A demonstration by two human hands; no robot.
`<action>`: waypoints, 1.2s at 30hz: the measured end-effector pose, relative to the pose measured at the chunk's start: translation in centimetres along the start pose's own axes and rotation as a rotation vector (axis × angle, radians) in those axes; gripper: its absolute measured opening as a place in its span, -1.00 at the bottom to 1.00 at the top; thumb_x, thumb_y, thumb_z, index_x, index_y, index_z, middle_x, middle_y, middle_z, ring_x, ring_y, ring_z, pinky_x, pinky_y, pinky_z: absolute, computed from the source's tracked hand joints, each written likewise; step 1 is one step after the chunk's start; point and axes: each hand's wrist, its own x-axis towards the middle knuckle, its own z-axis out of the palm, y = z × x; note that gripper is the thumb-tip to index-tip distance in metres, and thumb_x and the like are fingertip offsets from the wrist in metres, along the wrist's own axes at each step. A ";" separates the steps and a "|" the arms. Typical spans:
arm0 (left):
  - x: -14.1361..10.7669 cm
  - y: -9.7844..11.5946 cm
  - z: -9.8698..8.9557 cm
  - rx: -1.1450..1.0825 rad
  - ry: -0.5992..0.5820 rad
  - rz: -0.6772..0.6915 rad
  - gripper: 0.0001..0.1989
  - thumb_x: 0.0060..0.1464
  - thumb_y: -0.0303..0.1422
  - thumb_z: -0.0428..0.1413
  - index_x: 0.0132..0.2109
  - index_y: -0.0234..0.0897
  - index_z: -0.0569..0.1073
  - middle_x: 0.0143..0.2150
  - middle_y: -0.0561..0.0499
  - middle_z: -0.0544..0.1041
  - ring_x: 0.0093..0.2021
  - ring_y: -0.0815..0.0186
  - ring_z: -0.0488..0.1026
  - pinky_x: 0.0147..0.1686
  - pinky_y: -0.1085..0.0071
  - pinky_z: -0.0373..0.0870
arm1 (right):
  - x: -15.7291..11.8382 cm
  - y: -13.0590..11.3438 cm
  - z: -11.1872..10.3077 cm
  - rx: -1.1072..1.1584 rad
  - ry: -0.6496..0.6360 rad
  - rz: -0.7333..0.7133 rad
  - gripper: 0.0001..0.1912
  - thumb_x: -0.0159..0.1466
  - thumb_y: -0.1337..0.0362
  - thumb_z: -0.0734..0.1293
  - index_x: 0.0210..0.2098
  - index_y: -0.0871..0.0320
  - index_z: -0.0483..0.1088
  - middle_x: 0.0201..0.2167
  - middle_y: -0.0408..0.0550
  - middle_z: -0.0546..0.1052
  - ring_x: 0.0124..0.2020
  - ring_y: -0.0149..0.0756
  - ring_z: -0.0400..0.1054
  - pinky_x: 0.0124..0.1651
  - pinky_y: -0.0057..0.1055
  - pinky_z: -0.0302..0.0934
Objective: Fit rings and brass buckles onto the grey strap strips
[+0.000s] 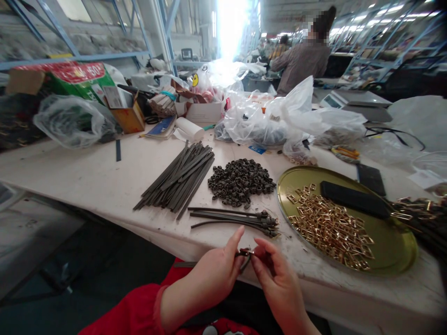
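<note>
At the table's front edge, my left hand [221, 265] is closed on a narrow dark strap [246, 263], its thumb raised. The strap's tail [185, 264] sticks out to the left, below my wrist. My right hand [275, 272] pinches the same strap's end, where a small shiny piece, apparently a buckle, shows between the fingertips. Just beyond my hands lie several dark straps with buckles [233, 217] at their right ends. Farther back are a pile of flat dark strips [178, 179] and a heap of small dark loops [240, 181].
To the right, a round gold tray [398, 253] holds many gold buckles [328, 228] and a black oblong object [354, 199]. Clear plastic bags [265, 118], a box [204, 113] and a paper roll [190, 128] line the back. A person [303, 60] stands beyond.
</note>
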 end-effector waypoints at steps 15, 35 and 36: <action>-2.6 0.4 0.7 -0.013 0.035 0.154 -0.44 0.19 -0.36 -0.15 0.30 -0.27 -0.11 -0.13 -0.14 0.53 -0.20 0.19 0.48 -0.23 0.39 0.33 | -1.9 -1.4 -1.1 -0.192 -0.014 -0.239 -0.72 0.25 0.34 0.19 -0.04 0.06 0.26 -0.38 -0.11 0.48 -0.39 -0.32 0.43 -0.35 -0.45 0.37; -3.4 1.0 2.3 -0.141 0.121 0.150 -0.48 0.16 -0.37 -0.14 0.26 -0.31 0.01 -0.10 -0.14 0.49 -0.11 0.19 0.44 -0.13 0.35 0.32 | -2.1 -1.8 -1.4 -0.426 0.120 -0.469 -0.85 0.29 0.33 0.15 -0.17 0.11 0.30 -0.41 -0.04 0.47 -0.41 -0.29 0.43 -0.42 -0.43 0.36; -3.4 1.0 2.3 -0.135 0.124 0.154 -0.47 0.16 -0.38 -0.14 0.26 -0.31 -0.01 -0.10 -0.14 0.50 -0.12 0.19 0.44 -0.14 0.36 0.33 | -2.1 -1.7 -1.4 -0.434 0.126 -0.486 -0.85 0.28 0.34 0.16 -0.19 0.10 0.32 -0.41 -0.04 0.47 -0.41 -0.29 0.43 -0.42 -0.43 0.36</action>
